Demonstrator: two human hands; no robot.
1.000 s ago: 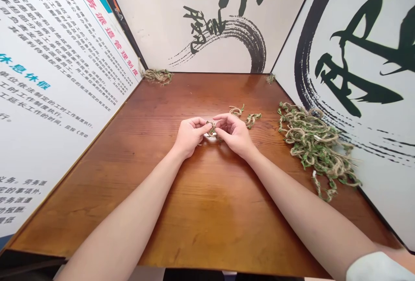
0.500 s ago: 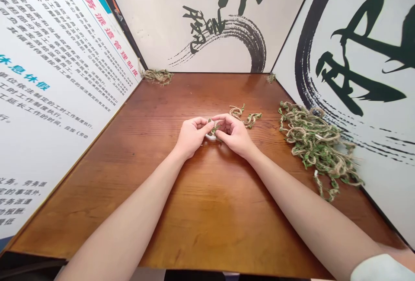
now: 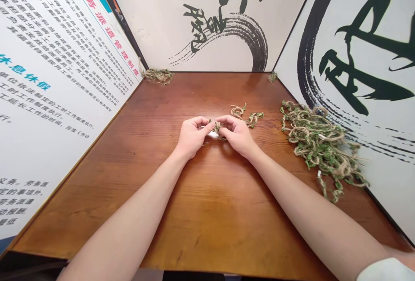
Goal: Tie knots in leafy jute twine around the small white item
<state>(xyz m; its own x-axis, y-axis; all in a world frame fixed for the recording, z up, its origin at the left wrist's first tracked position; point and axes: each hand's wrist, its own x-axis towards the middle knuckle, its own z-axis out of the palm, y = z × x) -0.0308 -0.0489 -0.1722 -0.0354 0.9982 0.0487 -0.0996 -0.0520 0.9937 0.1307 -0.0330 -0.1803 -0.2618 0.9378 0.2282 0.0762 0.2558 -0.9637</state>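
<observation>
Both hands meet over the middle of the table, pinching one piece of leafy twine [image 3: 216, 128] between them. The thumb and fingers of my left hand [image 3: 193, 136] close on its left side. Those of my right hand [image 3: 238, 134] close on its right side. A small white thing [image 3: 213, 134] shows just below the twine between the hands; its full shape is hidden by the fingers. Just beyond my right hand lies a loose strand of leafy twine [image 3: 254, 119], with a second tan curl [image 3: 238, 111] beside it.
A tangled heap of leafy twine [image 3: 324, 142] lies at the right of the wooden table [image 3: 207, 220]. Smaller bunches sit in the back left corner [image 3: 158, 75] and back right corner [image 3: 272, 77]. Printed panels [image 3: 214, 56] wall in the left, back and right sides.
The fingers have shifted slightly around the leafy twine, and less of the white thing shows between them. The camera view has moved a little; the heap lies as before.
</observation>
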